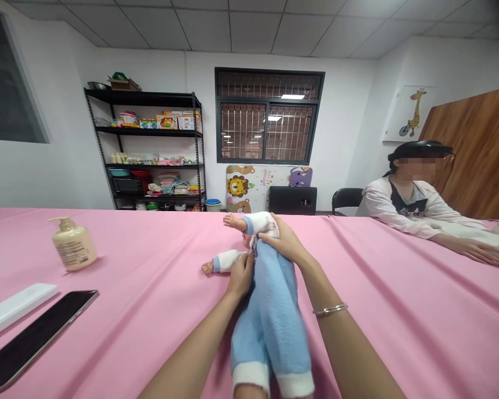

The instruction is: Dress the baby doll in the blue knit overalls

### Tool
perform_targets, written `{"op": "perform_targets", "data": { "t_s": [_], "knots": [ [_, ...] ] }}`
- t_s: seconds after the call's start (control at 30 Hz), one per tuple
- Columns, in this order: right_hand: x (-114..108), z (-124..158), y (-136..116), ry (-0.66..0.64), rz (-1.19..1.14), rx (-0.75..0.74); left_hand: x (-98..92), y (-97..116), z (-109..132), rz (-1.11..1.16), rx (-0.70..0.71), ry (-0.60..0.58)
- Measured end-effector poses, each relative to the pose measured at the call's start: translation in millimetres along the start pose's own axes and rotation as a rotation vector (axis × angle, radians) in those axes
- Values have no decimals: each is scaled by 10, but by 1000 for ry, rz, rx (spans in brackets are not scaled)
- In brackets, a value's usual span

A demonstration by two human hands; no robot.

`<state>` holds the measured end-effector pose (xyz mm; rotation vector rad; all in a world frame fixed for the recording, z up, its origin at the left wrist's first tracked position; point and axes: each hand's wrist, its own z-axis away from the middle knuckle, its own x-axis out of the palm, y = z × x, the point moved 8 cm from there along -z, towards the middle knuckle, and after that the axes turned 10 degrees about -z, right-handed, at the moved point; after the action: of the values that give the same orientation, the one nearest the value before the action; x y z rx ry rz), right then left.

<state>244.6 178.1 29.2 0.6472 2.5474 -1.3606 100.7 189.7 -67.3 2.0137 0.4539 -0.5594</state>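
Well, my left hand (240,275) and right hand (283,239) close around a blue-suited baby doll (270,299) on the pink tablecloth (382,288), just short of its far edge.

Baby doll (270,299) lying flat, blue fleece suit (270,332), white cuffs (251,377), arms spread sideways.
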Motion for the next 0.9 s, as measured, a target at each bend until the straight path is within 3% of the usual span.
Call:
{"op": "perform_targets", "data": {
  "t_s": [0.2,0.3,0.37,0.43,0.57,0.67,0.77,0.9],
  "knots": [
    [-230,-45,328,11,18,22,-108,-284,-30,-627,-66,-57],
    [-290,-63,453,6,-8,-30,-178,-342,-86,-811,-55,-92],
    [-292,-51,615,30,7,10,-279,-387,-129,-874,-80,-80],
    [-301,10,880,123,-12,163,-443,-451,-161,-885,-117,-20],
    [-191,332,1522,327,-336,598,-875,-664,-149,-789,-216,216],
    [-40,499,1788,342,-505,712,-1052,-859,-133,-656,-271,333],
    [34,536,1927,396,-713,699,-1030,-977,-192,-519,-241,363],
    [43,525,2017,496,-751,678,-806,-1051,-298,-503,-201,230]
  ]
}}
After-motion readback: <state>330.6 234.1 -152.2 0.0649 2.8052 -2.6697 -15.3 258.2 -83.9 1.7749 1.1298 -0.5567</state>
